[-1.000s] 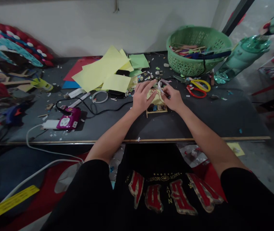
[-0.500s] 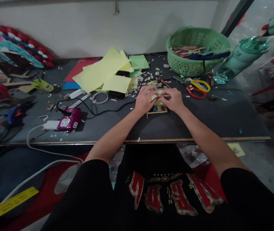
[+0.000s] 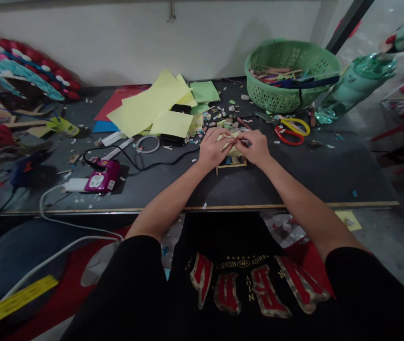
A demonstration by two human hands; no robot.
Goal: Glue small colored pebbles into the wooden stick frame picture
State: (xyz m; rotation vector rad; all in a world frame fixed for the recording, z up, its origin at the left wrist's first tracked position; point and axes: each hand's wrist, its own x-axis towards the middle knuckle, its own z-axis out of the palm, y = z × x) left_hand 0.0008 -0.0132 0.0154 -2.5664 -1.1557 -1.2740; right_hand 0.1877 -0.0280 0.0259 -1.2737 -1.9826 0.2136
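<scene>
Both hands meet over a small stick-framed piece [image 3: 232,165] with pebbles and yellow paper in it, on the dark table. My left hand [image 3: 213,146] is closed, thumb and fingertips pinched near the middle of the piece. My right hand [image 3: 255,147] pinches too, its fingertips almost touching the left ones. Whatever lies between the fingertips is too small to name. Just beyond the hands lie small pebbles [image 3: 228,119] in a loose pile. Much of the framed piece is hidden under my hands.
A green basket [image 3: 283,94] of sticks and tools stands at the back right, beside a green bottle [image 3: 360,87]. Scissors [image 3: 294,130] lie in front of it. Yellow paper sheets [image 3: 152,102] are behind on the left. A purple power adapter [image 3: 103,176] with cords sits nearer.
The fingers of both hands have shifted slightly, the fingertips coming closer together. The framed piece stays in place.
</scene>
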